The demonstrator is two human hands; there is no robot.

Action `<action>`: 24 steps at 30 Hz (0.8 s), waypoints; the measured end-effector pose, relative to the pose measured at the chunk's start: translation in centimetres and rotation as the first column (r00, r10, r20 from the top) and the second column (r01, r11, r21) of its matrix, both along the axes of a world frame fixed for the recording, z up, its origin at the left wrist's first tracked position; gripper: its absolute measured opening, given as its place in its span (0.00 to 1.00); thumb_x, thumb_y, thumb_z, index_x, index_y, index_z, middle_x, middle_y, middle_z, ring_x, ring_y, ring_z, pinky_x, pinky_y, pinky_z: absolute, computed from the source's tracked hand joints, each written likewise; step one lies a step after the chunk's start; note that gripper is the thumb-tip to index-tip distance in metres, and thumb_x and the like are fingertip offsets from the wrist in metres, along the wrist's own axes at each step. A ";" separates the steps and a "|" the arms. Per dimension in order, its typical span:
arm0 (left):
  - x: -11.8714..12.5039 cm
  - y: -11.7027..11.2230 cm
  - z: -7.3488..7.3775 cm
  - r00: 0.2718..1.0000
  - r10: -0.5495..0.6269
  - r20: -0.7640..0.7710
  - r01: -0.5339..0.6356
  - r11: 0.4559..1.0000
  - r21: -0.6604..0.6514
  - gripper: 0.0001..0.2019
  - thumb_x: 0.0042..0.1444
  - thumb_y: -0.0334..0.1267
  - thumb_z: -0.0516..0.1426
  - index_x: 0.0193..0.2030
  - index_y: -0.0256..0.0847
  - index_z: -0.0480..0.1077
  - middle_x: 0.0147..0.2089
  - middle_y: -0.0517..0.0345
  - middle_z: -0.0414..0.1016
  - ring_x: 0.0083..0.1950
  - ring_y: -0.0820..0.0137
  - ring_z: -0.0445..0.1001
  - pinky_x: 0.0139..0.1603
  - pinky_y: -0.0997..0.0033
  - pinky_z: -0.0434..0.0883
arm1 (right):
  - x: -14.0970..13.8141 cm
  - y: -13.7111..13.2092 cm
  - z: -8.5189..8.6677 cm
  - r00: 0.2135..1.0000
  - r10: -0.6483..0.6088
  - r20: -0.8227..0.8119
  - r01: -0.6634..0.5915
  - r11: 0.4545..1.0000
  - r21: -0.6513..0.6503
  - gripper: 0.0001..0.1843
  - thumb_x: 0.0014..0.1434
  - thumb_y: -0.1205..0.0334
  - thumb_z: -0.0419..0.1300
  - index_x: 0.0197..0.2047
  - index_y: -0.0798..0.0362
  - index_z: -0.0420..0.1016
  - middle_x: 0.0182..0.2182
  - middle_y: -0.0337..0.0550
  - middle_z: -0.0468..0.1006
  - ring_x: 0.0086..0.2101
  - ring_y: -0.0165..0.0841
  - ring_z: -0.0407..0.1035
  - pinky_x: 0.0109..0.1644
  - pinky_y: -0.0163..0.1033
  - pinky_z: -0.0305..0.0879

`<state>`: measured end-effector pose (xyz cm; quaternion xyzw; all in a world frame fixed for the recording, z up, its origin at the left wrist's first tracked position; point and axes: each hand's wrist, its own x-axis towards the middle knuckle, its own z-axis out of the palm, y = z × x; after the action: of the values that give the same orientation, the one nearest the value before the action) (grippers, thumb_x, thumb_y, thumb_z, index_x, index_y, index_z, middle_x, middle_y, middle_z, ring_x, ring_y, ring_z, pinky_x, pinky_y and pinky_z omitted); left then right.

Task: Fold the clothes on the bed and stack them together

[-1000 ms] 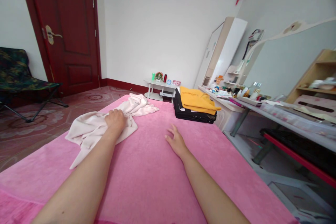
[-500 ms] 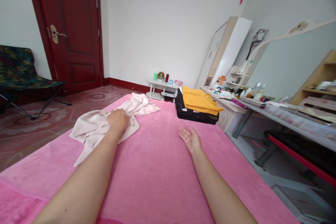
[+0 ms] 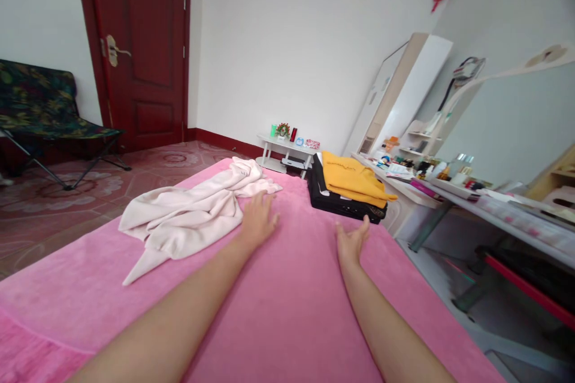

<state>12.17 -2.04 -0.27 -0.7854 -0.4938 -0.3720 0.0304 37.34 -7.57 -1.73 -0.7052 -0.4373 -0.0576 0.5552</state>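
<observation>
My left hand (image 3: 259, 219) is open, fingers apart, over the pink bedspread (image 3: 278, 311), just right of a crumpled pale pink garment (image 3: 193, 212). Whether it brushes the garment's edge I cannot tell. My right hand (image 3: 353, 242) is also open and holds nothing, its fingers pointing toward the folded clothes. That stack stands at the bed's far right, with a yellow folded garment (image 3: 354, 178) on top and black folded clothes (image 3: 323, 198) beneath.
Beyond the bed is a low white table (image 3: 287, 145) with small ornaments. A cluttered dressing table (image 3: 503, 215) runs along the right. On the left are a folding chair (image 3: 45, 108) and a dark red door (image 3: 144, 54).
My left hand has let go of the pale garment and moved right, fingers spreading. My right hand has shifted slightly right, nearer the stack. The camera view has turned a little left.
</observation>
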 end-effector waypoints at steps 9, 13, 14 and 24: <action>3.2 -0.9 -2.6 0.895 -0.432 -0.109 0.415 0.898 -0.143 0.23 0.62 0.42 0.50 0.62 0.38 0.56 0.63 0.43 0.59 0.60 0.58 0.62 0.59 0.57 0.62 | 4.5 7.9 5.0 0.716 0.063 0.695 0.172 0.949 -0.263 0.48 0.54 0.41 0.55 0.70 0.48 0.37 0.69 0.54 0.31 0.65 0.56 0.29 0.58 0.70 0.46; 2.8 -0.3 -2.1 0.887 -0.454 -0.088 0.437 0.885 -0.163 0.28 0.61 0.51 0.49 0.63 0.36 0.56 0.52 0.45 0.69 0.53 0.58 0.67 0.55 0.58 0.64 | 6.3 12.8 6.8 0.843 0.116 0.526 0.100 0.926 -0.365 0.38 0.61 0.39 0.40 0.69 0.47 0.41 0.69 0.52 0.36 0.65 0.57 0.32 0.55 0.74 0.47; 2.7 -0.2 -2.0 0.884 -0.458 -0.090 0.440 0.883 -0.163 0.28 0.62 0.51 0.48 0.63 0.36 0.56 0.51 0.45 0.69 0.52 0.58 0.67 0.54 0.58 0.64 | 7.0 13.9 7.3 0.866 0.113 0.488 0.086 0.927 -0.366 0.37 0.62 0.40 0.38 0.69 0.47 0.42 0.69 0.52 0.37 0.65 0.57 0.32 0.56 0.74 0.46; 2.8 0.3 -1.9 0.885 -0.458 -0.084 0.438 0.880 -0.185 0.24 0.59 0.46 0.53 0.58 0.36 0.62 0.50 0.46 0.70 0.51 0.59 0.66 0.53 0.60 0.64 | 10.8 14.5 6.7 0.670 0.325 0.668 -0.001 0.899 -0.437 0.63 0.45 0.29 0.56 0.70 0.55 0.29 0.68 0.58 0.28 0.65 0.57 0.27 0.62 0.65 0.44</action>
<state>14.92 -1.72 -2.16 -0.9001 -0.3238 -0.2777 -0.0889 48.16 6.91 5.02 -0.6788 -0.6855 -0.1902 0.1822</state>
